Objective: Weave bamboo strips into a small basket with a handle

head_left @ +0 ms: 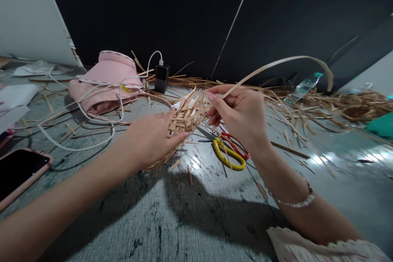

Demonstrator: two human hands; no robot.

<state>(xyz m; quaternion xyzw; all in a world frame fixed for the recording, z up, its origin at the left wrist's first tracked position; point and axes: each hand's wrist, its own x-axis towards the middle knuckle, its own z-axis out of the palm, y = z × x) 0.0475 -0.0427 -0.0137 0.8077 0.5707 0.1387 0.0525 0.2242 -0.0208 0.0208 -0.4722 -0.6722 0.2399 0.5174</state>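
Observation:
A small woven piece of pale flat strips (188, 116) tilts above the table, its loose strip ends sticking up at the far side. My left hand (153, 137) is closed round its near left side, thumb along the front, and hides much of it. At the right edge of the weave, my right hand (238, 110) pinches a long pale strip (276, 62) between thumb and forefinger. That strip arches up and off to the right, its end curling down. Below my right hand lie scissors (229, 153) with one yellow and one red handle.
A pink visor cap (109, 75) sits at the left, looped by a white cable (80, 104) running to a black power bank (161, 78). A phone (23, 172) lies at the left edge. Loose strips (294, 110) and a plastic bottle (305, 86) lie along the back right.

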